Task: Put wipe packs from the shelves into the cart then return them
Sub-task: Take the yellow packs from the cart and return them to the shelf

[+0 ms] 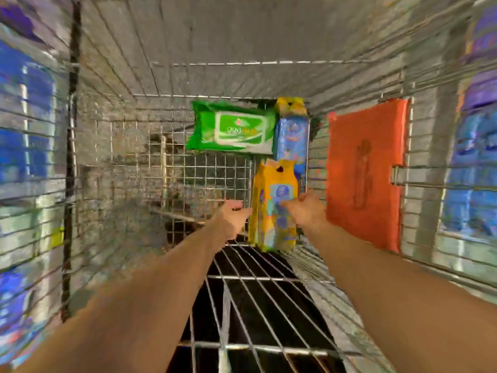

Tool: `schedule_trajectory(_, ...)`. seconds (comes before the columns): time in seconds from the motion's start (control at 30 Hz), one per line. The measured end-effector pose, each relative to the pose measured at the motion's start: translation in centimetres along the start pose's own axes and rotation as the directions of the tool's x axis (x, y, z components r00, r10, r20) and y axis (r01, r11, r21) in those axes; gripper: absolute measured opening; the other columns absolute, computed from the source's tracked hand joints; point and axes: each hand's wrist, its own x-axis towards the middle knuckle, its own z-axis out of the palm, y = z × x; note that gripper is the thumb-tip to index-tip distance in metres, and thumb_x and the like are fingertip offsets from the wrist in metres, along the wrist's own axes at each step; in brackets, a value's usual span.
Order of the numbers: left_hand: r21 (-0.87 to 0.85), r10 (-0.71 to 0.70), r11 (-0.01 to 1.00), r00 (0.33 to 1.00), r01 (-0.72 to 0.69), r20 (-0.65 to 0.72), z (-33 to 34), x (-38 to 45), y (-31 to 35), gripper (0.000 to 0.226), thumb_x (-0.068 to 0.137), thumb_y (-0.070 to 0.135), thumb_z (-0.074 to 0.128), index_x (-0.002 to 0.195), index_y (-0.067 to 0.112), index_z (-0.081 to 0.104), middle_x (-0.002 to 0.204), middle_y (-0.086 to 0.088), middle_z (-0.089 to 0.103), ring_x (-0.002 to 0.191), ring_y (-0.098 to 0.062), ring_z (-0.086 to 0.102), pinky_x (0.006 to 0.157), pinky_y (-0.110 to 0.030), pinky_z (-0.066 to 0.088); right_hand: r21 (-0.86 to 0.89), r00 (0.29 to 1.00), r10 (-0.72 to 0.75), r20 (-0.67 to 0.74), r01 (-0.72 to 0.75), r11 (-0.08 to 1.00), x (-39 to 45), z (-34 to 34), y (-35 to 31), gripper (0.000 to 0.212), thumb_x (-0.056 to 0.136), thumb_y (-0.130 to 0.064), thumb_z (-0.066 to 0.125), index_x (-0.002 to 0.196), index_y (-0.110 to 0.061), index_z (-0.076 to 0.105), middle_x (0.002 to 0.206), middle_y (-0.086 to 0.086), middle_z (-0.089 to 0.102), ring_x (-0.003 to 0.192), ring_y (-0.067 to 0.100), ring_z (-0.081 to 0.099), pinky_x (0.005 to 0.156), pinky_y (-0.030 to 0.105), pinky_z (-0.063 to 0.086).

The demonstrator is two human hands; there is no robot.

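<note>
- Our right hand grips the upright yellow wipe pack in the wire cart.
- Our left hand pinches its left edge.

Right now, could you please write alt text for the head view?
Both hands reach into a wire cart at a yellow wipe pack: the right hand grips it and the left hand is beside it. Beyond lie a green pack and a blue pack.
</note>
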Motion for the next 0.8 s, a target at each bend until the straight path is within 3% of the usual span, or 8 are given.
schedule_trajectory(0.07, -0.095, -0.015, 0.995, 0.998, 0.021, 0.061, 1.4, 1.0, -0.2, 0.062, 0.099, 0.034, 0.058, 0.151, 0.011, 0.034, 0.112, -0.012, 0.063, 0.09, -0.023, 0.058, 0.065, -0.028, 0.049, 0.088, 0.998, 0.034, 0.051, -0.038, 0.995, 0.4, 0.7, 0.0, 0.031, 0.08, -0.031, 0.073, 0.102, -0.013, 0.061, 0.098, 0.005, 0.068, 0.072, 0.018, 0.063, 0.06, 0.023, 0.047)
schedule_trajectory(0.17, -0.265, 0.008, 0.964, 0.992, 0.025, 0.123, 3.0, 2.0, -0.4, 0.072, 0.099, 0.049, 0.05, 0.158, 0.022, 0.018, 0.145, -0.006, 0.05, 0.115, -0.022, 0.058, 0.088, -0.031, 0.045, 0.18, 0.998, 0.06, 0.028, -0.064, 0.982, 1.0, 1.5, 0.4, 0.03, 0.083, -0.032, 0.07, 0.104, -0.016, 0.056, 0.087, 0.0, 0.065, 0.059, 0.009, 0.058, 0.042, 0.02, 0.038)
schedule_trajectory(0.3, -0.334, 0.073, 0.942, 0.989, -0.026, 0.128, 4.1, 3.2, -0.5, 0.026, 0.102, 0.041, 0.05, 0.124, 0.026, 0.048, 0.104, 0.006, 0.063, 0.086, -0.013, 0.062, 0.067, -0.025, 0.049, 0.321, 0.998, 0.039, 0.048, -0.052, 0.946, 0.8, 2.3, 0.5, 0.038, 0.059, -0.055, 0.064, 0.089, -0.032, 0.063, 0.093, 0.0, 0.071, 0.086, 0.026, 0.069, 0.08, 0.047, 0.058)
schedule_trajectory(0.4, -0.374, 0.142, 0.918, 0.99, -0.131, 0.002, 3.5, 4.3, -1.1, 0.019, 0.099, 0.031, 0.06, 0.095, 0.017, 0.048, 0.096, -0.01, 0.061, 0.081, -0.023, 0.059, 0.071, -0.048, 0.055, 0.338, 0.99, -0.014, 0.14, -0.035, 0.94, 1.5, 2.5, 0.5, 0.036, 0.057, -0.054, 0.062, 0.085, -0.033, 0.068, 0.097, 0.002, 0.073, 0.093, 0.031, 0.07, 0.087, 0.054, 0.056)
schedule_trajectory(0.53, -0.554, 0.306, 0.789, 0.952, -0.264, -0.018, 0.8, 4.5, -1.9, 0.057, 0.079, 0.041, 0.079, 0.121, 0.007, 0.06, 0.118, -0.018, 0.068, 0.096, -0.034, 0.069, 0.082, -0.045, 0.059, 0.363, 0.957, -0.104, 0.273, -0.002, 0.932, 0.2, 2.1, -2.6, 0.018, 0.08, -0.037, 0.058, 0.077, -0.021, 0.066, 0.076, -0.002, 0.067, 0.073, 0.018, 0.063, 0.072, 0.041, 0.053)
schedule_trajectory(0.63, -0.642, 0.351, 0.706, 0.935, -0.3, -0.05, -1.7, 4.5, -2.3, 0.073, 0.074, 0.04, 0.081, 0.135, 0.007, 0.056, 0.128, -0.021, 0.065, 0.11, -0.038, 0.066, 0.094, -0.052, 0.054, 0.399, 0.904, -0.114, 0.411, -0.066, 0.915, 0.2, 1.6, -3.9, 0.024, 0.093, -0.031, 0.049, 0.096, -0.014, 0.066, 0.076, 0.001, 0.064, 0.065, 0.016, 0.058, 0.063, 0.03, 0.049)
schedule_trajectory(0.7, -0.642, 0.34, 0.704, 0.938, -0.302, -0.069, -3.5, 4.6, -1.8, 0.06, 0.077, 0.03, 0.076, 0.13, 0.007, 0.061, 0.111, -0.014, 0.073, 0.092, -0.029, 0.072, 0.081, -0.042, 0.059, 0.43, 0.935, -0.087, 0.345, -0.075, 0.9, 1.2, 1.4, -3.6, 0.026, 0.095, -0.031, 0.049, 0.094, -0.011, 0.067, 0.072, 0.001, 0.066, 0.066, 0.018, 0.059, 0.063, 0.03, 0.05)
schedule_trajectory(0.8, -0.579, 0.368, 0.765, 0.929, -0.283, 0.031, -5.3, 4.5, -0.8, 0.013, 0.082, 0.02, 0.072, 0.091, 0.013, 0.066, 0.064, 0.002, 0.068, 0.052, -0.013, 0.065, 0.051, -0.025, 0.052, 0.35, 1.0, 0.015, 0.011, -0.018, 0.937, 3.6, 1.8, -1.4, 0.012, 0.086, -0.029, 0.06, 0.079, -0.019, 0.06, 0.075, 0.004, 0.066, 0.071, 0.022, 0.059, 0.069, 0.036, 0.052)
